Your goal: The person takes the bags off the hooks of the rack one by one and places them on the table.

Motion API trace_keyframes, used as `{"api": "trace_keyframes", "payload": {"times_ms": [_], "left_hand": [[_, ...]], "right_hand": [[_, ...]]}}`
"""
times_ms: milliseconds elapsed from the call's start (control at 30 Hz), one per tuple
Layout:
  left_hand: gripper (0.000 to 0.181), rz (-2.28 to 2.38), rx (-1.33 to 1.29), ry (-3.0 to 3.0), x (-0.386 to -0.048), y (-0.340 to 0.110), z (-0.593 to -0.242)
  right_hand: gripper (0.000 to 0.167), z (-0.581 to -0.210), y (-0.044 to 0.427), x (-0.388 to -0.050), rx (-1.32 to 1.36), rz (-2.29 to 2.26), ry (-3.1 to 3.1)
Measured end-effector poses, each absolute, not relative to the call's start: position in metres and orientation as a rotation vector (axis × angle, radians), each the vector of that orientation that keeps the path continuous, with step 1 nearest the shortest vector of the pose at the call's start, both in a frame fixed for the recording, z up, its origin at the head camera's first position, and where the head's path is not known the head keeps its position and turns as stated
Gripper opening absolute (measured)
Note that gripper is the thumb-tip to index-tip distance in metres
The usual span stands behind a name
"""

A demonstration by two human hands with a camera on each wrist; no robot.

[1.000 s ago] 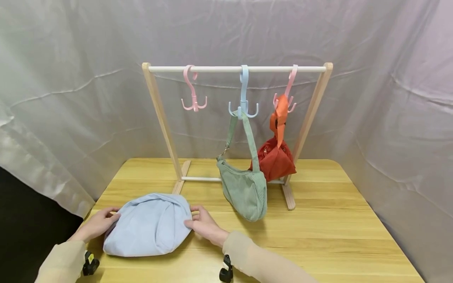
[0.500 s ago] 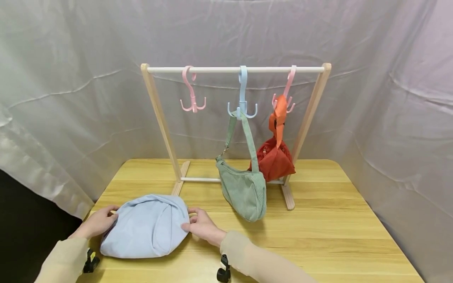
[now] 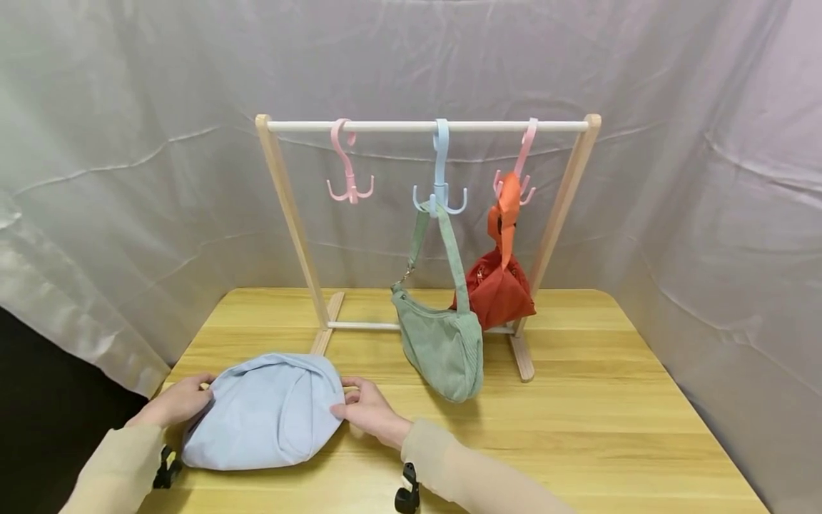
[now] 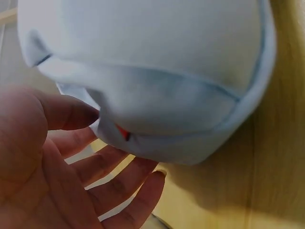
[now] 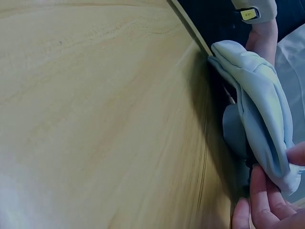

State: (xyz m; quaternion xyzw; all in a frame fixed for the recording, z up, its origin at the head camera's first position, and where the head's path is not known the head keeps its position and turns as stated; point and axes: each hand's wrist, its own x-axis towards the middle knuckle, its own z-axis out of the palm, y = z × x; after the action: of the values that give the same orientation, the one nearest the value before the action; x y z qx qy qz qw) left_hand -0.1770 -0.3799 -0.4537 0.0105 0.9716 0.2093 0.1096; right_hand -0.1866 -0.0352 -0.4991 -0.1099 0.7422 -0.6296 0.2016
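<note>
A soft light blue cloth bag (image 3: pixel 257 414) lies at the table's front left, creased and folded over along its top. My left hand (image 3: pixel 176 403) pinches its left edge; in the left wrist view the thumb (image 4: pixel 76 113) is on the near side and the fingers reach behind the fabric. A bit of red (image 4: pixel 123 131) shows in a fold there. At the opposite edge my right hand (image 3: pixel 369 410) pinches the cloth between thumb and fingers. The right wrist view has the bag (image 5: pixel 264 105) edge-on, raised along one side, with a darker gap beneath it.
Behind stands a wooden rack with a white rail (image 3: pixel 392 126). An unladen pink hook (image 3: pixel 350 171) hangs at left. A green shoulder bag (image 3: pixel 443 343) hangs from the blue hook (image 3: pixel 441 160), and a red bag (image 3: pixel 501 293) from the right pink hook (image 3: pixel 526 150).
Both hands and the light blue bag have shifted very slightly left and down in view since a second ago. The grip on both edges stays the same.
</note>
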Motion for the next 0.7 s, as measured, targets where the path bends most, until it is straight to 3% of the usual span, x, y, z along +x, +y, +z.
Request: {"api": "trace_keyframes", "payload": {"times_ms": [400,700], "left_hand": [[0.039,0.645,0.111,2.981,-0.189,-0.361,-0.429],[0.034,0.686,0.28,3.081,-0.212,-0.318,-0.407]], "right_hand": [[0.067,-0.483,-0.023,-0.186,-0.477,-1.628,2.301],[0.065,-0.451,-0.013,-0.191,-0.641,-1.662,2.354]]}}
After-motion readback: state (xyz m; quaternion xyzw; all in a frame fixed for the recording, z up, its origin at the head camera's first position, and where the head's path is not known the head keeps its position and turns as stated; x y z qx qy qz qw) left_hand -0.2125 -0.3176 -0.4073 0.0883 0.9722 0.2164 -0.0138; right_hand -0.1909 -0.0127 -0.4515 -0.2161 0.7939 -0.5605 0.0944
